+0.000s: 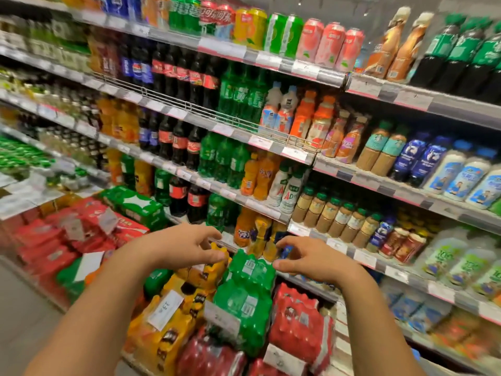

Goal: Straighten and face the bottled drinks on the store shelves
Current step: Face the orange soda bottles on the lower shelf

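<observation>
Bottled drinks (245,229) standing on the lower shelf just behind both hands, orange ones leaning unevenly among their neighbours. Left hand (187,246) hovering with fingers loosely spread, gripping nothing; right hand (311,260) likewise spread and holding nothing. Risking a knock-on topple: brushing 1 tilted orange bottle likely tipping the next, given how tightly the row is packed. Risking also a wrist catching the green shrink-wrapped pack (250,267) stacked directly beneath. Reaching room narrowing between the shelf edge (336,246) above and the stacked packs below; more open room lying toward the left aisle floor (21,308).
</observation>
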The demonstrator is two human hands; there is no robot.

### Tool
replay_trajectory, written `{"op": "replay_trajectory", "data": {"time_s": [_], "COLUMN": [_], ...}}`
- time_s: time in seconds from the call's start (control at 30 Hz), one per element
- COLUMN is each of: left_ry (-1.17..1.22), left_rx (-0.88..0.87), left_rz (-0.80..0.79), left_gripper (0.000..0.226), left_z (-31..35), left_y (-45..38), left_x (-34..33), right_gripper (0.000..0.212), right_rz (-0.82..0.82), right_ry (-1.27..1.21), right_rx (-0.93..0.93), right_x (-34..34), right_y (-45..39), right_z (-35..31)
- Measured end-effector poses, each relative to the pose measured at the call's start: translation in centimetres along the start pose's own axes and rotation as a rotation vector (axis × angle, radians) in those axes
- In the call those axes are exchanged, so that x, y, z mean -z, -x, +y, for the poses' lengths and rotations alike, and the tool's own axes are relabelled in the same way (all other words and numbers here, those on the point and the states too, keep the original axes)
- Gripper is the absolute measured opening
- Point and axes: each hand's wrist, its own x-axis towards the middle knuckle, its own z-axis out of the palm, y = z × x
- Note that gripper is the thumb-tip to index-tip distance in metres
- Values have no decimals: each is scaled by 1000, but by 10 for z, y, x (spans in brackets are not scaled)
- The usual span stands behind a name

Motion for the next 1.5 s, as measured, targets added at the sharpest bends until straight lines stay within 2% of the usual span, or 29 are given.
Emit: {"op": "replay_trajectory", "data": {"time_s": [0.23,0.47,0.57,0.67,0.8,0.9,1.0,1.2,1.4,1.5], "left_ry": [3,-52,-94,-46,5,46,57,118,176,191], "left_rx": [-5,15,11,-40,-145,-161,-168,-186,-217,-245], "left_rz": [11,-39,-22,111,344,391,390,398,402,367], "left_gripper": [67,63,61,54,46,48,49,48,46,45], "left_z": [-30,-62,-73,-79,-88,-101,-115,-147,-191,-217], "left_y": [-29,-89,-120,-153,-187,-205,-220,-239,-247,-253], "left_x": [23,67,94,110,112,110,110,117,135,148], "right_gripper": [56,57,60,64,64,62,69,76,59,40], "right_rz": [69,117,160,258,476,576,627,606,560,548], "right_ry": [-36,-97,-220,-336,-371,-470,-419,-278,-62,21], "right_rx": [-12,11,6,3,-40,-116,-174,-198,-177,-255], "right_x": [-8,-3,8,23,39,52,66,85,81,84], "right_y": [-64,-165,-209,-249,-295,-323,-352,-398,-437,-462], "right_z": [7,13,14,21,33,41,58,58,28,19]}}
